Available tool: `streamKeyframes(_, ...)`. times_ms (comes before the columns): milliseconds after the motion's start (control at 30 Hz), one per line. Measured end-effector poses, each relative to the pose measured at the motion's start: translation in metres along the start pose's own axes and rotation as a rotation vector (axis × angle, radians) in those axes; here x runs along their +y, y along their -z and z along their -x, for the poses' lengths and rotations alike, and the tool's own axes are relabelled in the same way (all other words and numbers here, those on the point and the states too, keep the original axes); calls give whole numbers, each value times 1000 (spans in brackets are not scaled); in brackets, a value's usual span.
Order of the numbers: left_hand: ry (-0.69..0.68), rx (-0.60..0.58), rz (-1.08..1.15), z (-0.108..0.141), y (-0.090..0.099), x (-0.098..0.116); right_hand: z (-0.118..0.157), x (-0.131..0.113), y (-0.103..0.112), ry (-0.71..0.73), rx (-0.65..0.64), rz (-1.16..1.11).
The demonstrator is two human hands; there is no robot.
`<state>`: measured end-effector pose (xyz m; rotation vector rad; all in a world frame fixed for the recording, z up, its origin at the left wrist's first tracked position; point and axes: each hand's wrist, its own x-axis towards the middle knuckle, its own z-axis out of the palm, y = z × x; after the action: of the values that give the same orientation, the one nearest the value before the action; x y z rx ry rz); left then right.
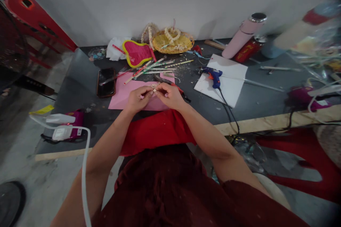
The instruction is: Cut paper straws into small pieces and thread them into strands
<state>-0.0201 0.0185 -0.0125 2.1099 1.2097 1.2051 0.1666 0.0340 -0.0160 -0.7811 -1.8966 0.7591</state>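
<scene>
My left hand (139,98) and my right hand (169,95) meet above a pink sheet (122,95). Thumbs and fingertips of both pinch a small cream-coloured beaded piece (153,86), largely covered by the fingers. Just behind my right hand lie pliers with red handles (178,88), partly hidden. Patterned paper straws or thin sticks (149,68) are scattered behind the hands, with pale crumbs among them. Farther back, a yellow woven basket (157,46) holds a cream beaded loop (172,35) and loose pale bits.
At left are a phone (106,82) and a purple power strip (76,124) with a white cable. A blue glue gun (214,76) rests on a white board (231,90). A pink flask (243,35), red can (250,49) and large bottle (293,33) stand at right.
</scene>
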Motion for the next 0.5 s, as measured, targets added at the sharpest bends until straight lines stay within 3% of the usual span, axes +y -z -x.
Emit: streamKeyframes(500, 25, -18, 45, -1, 0, 0, 0, 1, 1, 11, -4, 0)
